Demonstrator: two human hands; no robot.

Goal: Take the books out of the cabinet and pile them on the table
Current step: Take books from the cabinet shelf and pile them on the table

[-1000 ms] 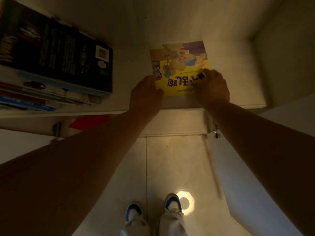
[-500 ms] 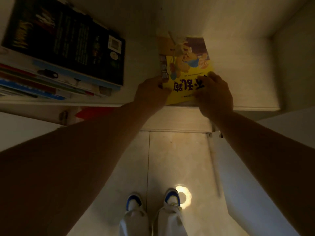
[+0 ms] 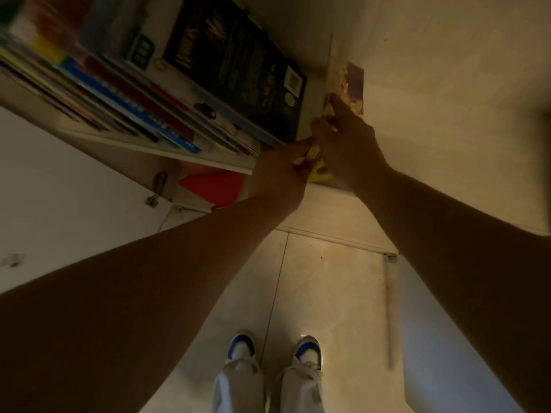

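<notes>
A thin yellow picture book point(image 3: 353, 81) stands tipped up on its edge on the cabinet shelf point(image 3: 447, 129), only a narrow strip of its cover showing. My right hand point(image 3: 348, 144) holds its cover side, one finger stretched up along it. My left hand point(image 3: 280, 171) pinches its lower yellow corner from the left. Just left of it leans a row of books point(image 3: 119, 93), fronted by a black-covered book point(image 3: 235, 64).
A red object point(image 3: 211, 186) lies on the shelf below. An open white cabinet door point(image 3: 59, 189) with a hinge point(image 3: 158, 186) is on the left, another door panel point(image 3: 447, 338) at lower right. My shoes point(image 3: 274, 353) stand on the tiled floor.
The yellow book lay flat on the shelf under both hands; it now stands on edge between them, beside the black book. The view has swung right and tilted.
</notes>
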